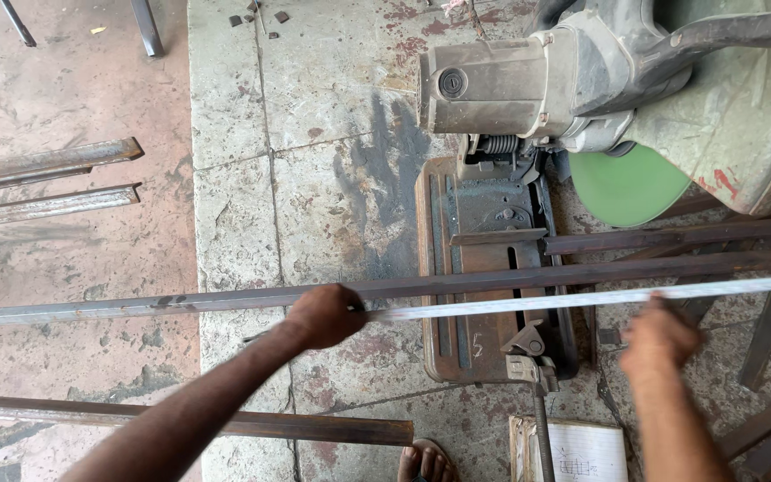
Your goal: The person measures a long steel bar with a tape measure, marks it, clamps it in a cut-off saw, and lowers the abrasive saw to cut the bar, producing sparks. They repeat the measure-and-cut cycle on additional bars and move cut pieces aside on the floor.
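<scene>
Nearest, at the bottom edge, the toes of a sandalled foot [425, 464] show beside a sheet of paper with a pencil sketch [589, 452], and a rusty steel bar [180, 418] lies flat on the stone floor [243, 223] to the left. Above these, the person's left hand [326, 315] is clenched around the end of a white measuring tape [600, 299], pinning it against a long steel bar [136, 304]. The right hand [659, 336] sits just below the tape farther along; it is blurred, so whether it grips the tape or only touches it cannot be told. The tape runs stretched rightward alongside the long bar, just beside it. That bar lies across the rusted base of a chop saw [479, 268], resting in its vise [528, 344], and extends from the left edge of the view to the right. Beyond, more dark bars [671, 238] lie parallel on the right. The saw's motor housing [493, 87] and grey blade guard [742, 125] hang raised above the base, with the green cutting disc [626, 183] showing below the guard. Farther left, two angle bars [46, 183] rest on reddish floor.
</scene>
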